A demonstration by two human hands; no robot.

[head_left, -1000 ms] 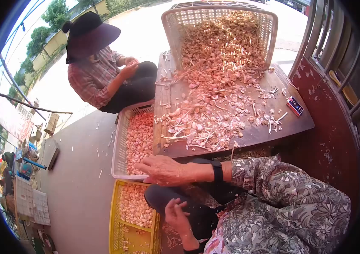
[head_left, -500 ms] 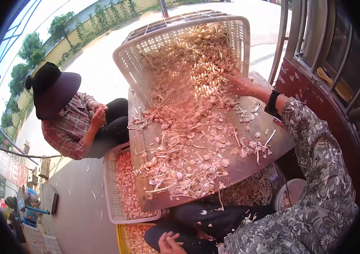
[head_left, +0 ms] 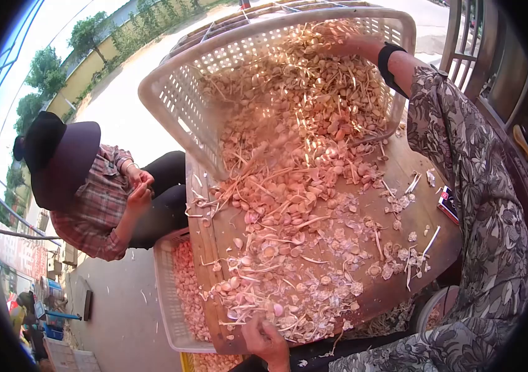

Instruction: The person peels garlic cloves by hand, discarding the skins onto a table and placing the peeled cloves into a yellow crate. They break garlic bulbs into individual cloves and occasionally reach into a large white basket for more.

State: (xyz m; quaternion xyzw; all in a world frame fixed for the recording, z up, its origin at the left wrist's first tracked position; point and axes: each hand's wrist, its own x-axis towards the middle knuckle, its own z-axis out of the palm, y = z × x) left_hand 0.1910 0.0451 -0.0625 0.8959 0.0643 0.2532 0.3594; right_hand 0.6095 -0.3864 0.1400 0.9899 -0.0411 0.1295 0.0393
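My right hand (head_left: 338, 38) reaches into the top of a tilted white plastic crate (head_left: 174, 80), at the heap of garlic cloves and dry stems (head_left: 288, 105). Its fingers are blurred against the garlic, so what they hold is unclear. A black band circles that wrist. Cloves, stems and papery skins spill from the crate over a wooden table (head_left: 416, 161). My left hand (head_left: 267, 342) is at the table's near edge, beside loose cloves and skins, its fingers slightly bent and apart with nothing visible in them.
To the left sits a person in a dark hat (head_left: 68, 155) and plaid shirt, hands together. Below the table's left side is a white crate (head_left: 168, 297) of cloves, with a yellow crate (head_left: 186, 363) beneath. A small red-and-black box (head_left: 448, 204) lies at the table's right. Metal bars stand behind.
My right hand has moved up and deeper along the crate. My left hand has risen from over my lap to the table's near edge. The view has shifted, and the crate and table appear larger.
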